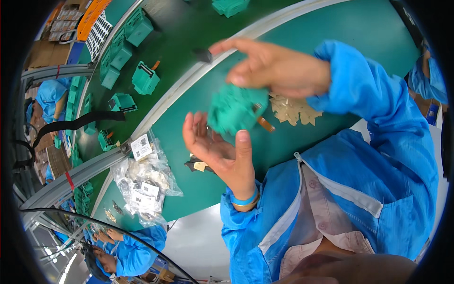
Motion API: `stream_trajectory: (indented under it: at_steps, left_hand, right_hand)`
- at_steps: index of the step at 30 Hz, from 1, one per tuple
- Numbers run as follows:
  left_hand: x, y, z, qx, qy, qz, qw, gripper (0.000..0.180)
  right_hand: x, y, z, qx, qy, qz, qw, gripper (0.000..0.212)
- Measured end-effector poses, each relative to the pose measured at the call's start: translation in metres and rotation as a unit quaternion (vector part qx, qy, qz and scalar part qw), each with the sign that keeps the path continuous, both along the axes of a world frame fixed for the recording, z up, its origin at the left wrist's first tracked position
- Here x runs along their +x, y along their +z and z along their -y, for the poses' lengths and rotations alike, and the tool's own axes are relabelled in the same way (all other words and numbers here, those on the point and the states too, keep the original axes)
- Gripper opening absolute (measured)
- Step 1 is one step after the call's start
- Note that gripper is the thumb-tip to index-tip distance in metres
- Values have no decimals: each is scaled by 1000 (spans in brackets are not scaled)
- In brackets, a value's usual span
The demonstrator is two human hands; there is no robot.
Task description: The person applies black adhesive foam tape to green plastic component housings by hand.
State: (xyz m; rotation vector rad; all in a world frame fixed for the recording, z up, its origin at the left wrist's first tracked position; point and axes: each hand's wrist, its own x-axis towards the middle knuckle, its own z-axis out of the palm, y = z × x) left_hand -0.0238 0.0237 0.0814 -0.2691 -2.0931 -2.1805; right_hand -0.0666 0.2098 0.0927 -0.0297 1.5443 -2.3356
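The housing (pixel 231 110) is green (strip (pixel 266 124) seemingly orange).

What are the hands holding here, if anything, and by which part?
The left hand holds the green plastic part, cupping its left and lower sides. The right hand is at its top; blur hides whether it grips anything.

Room over upper-right tabletop (pixel 350 35), plastic bags (pixel 150 182) blocking left; strap (pixel 78 124) perhaps overhanging belt (pixel 177 45)
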Motion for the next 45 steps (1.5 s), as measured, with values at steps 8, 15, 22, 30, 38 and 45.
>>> stream_trajectory:
  at_steps: [8,15,22,30,38,45]
  left_hand:
    - [16,3,0,43,-174,204,962,34]
    - [18,-6,-7,93,-198,311,925,30]
    - [23,-13,-12,-1,-213,277,937,31]
    - [21,-20,-14,-48,-225,229,946,40]
    - [20,-20,-19,-87,-216,202,951,40]
    - [20,-21,-22,-106,-202,202,952,36]
  right_hand:
    - [72,-12,-18,177,-84,-14,980,56]
    - [114,-12,-22,221,-206,-79,950,18]
    - [120,-8,-9,131,-185,35,973,20]
    - [119,-12,-3,134,-209,61,967,23]
    - [116,-13,0,191,-204,60,958,24]
    - [115,-16,-2,181,-198,78,960,24]
